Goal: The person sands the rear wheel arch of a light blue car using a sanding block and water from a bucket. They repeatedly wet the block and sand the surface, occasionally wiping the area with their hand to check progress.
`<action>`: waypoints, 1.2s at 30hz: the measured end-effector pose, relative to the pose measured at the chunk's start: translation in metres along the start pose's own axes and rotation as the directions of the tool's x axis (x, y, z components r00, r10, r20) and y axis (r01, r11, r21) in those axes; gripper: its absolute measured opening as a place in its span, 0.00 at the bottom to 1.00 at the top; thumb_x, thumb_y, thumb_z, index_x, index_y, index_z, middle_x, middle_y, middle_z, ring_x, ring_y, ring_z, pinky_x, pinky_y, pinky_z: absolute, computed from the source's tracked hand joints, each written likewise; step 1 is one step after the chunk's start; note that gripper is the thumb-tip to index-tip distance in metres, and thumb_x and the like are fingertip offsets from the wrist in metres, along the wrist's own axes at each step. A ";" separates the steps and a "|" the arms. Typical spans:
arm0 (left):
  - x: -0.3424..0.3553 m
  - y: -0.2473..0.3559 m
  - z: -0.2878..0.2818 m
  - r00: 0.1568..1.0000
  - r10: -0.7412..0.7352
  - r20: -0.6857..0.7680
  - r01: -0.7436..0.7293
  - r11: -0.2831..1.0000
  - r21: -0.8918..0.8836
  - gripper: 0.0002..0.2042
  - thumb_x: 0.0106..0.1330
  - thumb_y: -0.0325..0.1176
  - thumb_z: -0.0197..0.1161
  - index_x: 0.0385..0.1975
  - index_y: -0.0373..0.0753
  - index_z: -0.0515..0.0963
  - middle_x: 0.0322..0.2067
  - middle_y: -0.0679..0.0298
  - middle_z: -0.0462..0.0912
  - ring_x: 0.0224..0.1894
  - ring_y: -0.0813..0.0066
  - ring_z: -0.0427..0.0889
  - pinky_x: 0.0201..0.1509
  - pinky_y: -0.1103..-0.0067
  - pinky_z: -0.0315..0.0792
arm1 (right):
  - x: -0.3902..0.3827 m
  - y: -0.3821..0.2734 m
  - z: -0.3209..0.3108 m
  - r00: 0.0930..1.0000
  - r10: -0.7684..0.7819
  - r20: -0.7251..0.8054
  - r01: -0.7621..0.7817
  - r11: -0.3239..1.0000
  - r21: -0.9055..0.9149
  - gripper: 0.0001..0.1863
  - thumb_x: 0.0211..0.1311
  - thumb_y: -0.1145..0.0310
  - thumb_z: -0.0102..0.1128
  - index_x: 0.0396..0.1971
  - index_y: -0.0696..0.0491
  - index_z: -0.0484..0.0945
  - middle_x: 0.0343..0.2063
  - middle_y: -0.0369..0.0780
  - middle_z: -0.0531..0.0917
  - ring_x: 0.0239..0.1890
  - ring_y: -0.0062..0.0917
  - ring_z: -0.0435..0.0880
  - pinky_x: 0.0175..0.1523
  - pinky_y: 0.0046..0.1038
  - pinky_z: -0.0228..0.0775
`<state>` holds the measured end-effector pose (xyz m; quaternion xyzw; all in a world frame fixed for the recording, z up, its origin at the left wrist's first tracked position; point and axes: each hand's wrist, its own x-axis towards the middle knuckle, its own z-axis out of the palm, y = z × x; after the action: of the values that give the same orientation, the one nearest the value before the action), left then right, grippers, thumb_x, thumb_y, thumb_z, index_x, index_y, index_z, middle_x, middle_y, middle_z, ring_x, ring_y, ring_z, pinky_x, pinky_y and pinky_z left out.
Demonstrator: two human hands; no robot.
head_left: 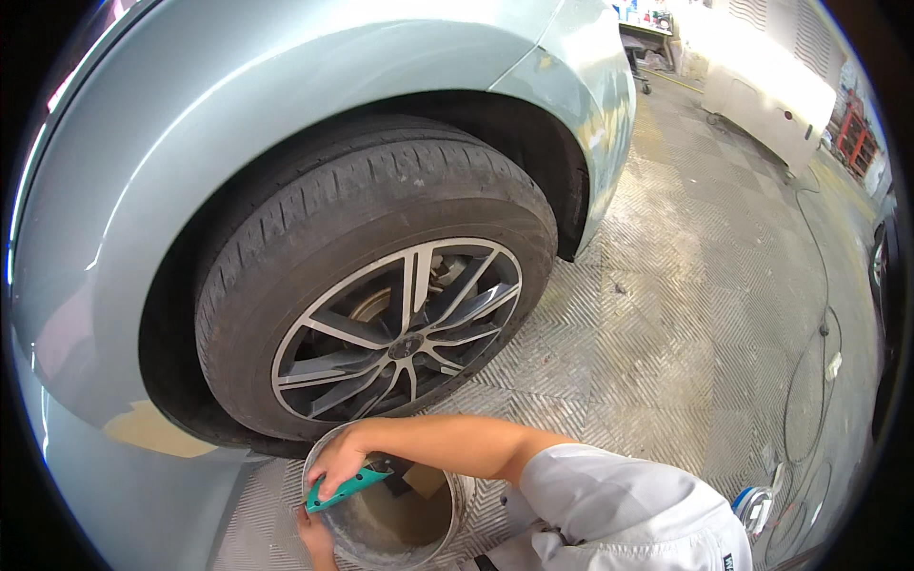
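My right hand (337, 466) is closed around a long green sanding block (347, 487), over the left side of a round bucket (461, 519). Murky brownish water (405, 523) stands in the bucket, and a tan piece like sandpaper (426, 481) shows in it. At the bucket's left rim, close to the lower end of the block, is my left hand (316, 541). Its fingers look bent together, but what they grip, if anything, is hidden. Just beyond the bucket stands a car wheel (407, 344) under a pale blue-green fender (105, 238).
The fender has a tan filler patch (157, 430) at its lower edge, and the bumper (605, 124) has yellowish sanded areas. A ribbed tile floor (666, 324) spreads to the right. A cable (824, 314) and a blue-and-white round object (752, 504) lie there. A white panel (762, 100) stands behind.
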<state>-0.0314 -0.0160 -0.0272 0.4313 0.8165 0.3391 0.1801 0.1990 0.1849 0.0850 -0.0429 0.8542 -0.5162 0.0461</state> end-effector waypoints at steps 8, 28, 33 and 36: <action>0.000 0.001 0.002 0.998 0.049 0.048 -0.059 0.969 0.241 0.17 0.71 0.36 0.47 0.46 0.28 0.75 0.41 0.44 0.80 0.43 0.46 0.77 0.48 0.63 0.69 | 0.023 0.014 0.008 0.936 0.349 0.053 -0.322 0.904 -0.280 0.30 0.57 0.50 0.59 0.54 0.56 0.76 0.53 0.46 0.79 0.54 0.37 0.77 0.57 0.37 0.67; 0.030 0.000 -0.060 0.822 0.132 0.555 -0.018 0.978 -0.206 0.28 0.50 0.40 0.62 0.49 0.28 0.72 0.44 0.45 0.81 0.48 0.51 0.81 0.52 0.67 0.73 | 0.089 0.119 0.188 0.346 0.856 -0.385 -0.933 0.267 -0.243 0.33 0.56 0.51 0.58 0.61 0.51 0.69 0.51 0.53 0.78 0.52 0.52 0.77 0.60 0.45 0.65; 0.048 -0.013 -0.068 0.822 0.151 0.549 -0.036 0.976 -0.214 0.24 0.50 0.40 0.62 0.45 0.30 0.75 0.39 0.46 0.83 0.44 0.50 0.82 0.50 0.66 0.74 | 0.143 0.117 0.193 0.241 0.970 -0.029 -0.910 0.216 -0.355 0.23 0.60 0.57 0.53 0.52 0.50 0.79 0.55 0.49 0.77 0.56 0.45 0.76 0.62 0.43 0.63; 0.049 -0.012 -0.073 0.832 0.180 0.525 -0.080 0.975 -0.208 0.24 0.51 0.39 0.60 0.46 0.30 0.74 0.39 0.44 0.82 0.44 0.48 0.81 0.51 0.64 0.73 | 0.155 0.104 0.173 0.289 0.947 0.141 -0.922 0.315 -0.224 0.26 0.61 0.51 0.50 0.53 0.52 0.78 0.54 0.49 0.77 0.56 0.41 0.76 0.61 0.41 0.64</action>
<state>-0.1090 -0.0092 0.0154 0.5463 0.6677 0.2866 0.4167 0.0642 0.0631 -0.0926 0.3974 0.7294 -0.3391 0.4417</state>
